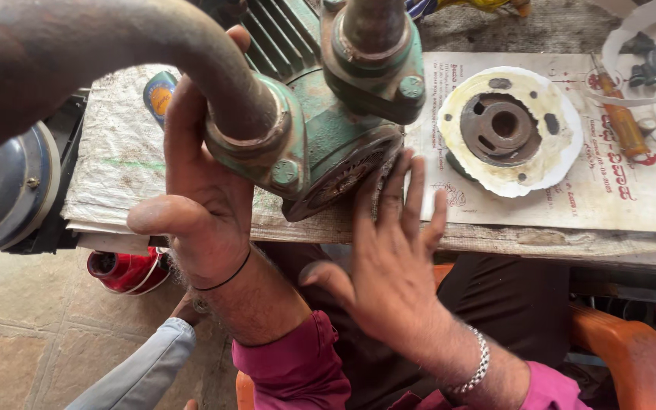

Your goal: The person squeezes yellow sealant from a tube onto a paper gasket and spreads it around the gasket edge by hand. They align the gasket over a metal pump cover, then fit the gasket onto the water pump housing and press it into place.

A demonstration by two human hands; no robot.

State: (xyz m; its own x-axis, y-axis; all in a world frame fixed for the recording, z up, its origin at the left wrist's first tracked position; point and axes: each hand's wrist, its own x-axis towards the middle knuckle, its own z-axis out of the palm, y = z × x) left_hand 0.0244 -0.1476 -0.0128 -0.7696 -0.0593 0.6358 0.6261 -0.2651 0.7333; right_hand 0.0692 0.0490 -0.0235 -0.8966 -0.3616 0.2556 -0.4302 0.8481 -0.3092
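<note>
A green water pump (320, 129) with two rusty pipes lies on the wooden workbench (495, 239), its open round face toward me. My left hand (203, 205) presses its open palm against the pump's left side under the bent pipe (115, 45). My right hand (389, 250) has its fingers spread, the fingertips touching the rim of the pump's open face. Neither hand holds anything. To the right lies a round metal cover plate (504, 129) with a white paper gasket around it.
Printed paper (616, 197) covers the bench. An orange-handled screwdriver (622, 121) lies at the right. A woven sack (115, 159) covers the left part. A red can (127, 269) stands on the floor below. Another person's grey sleeve (142, 372) shows bottom left.
</note>
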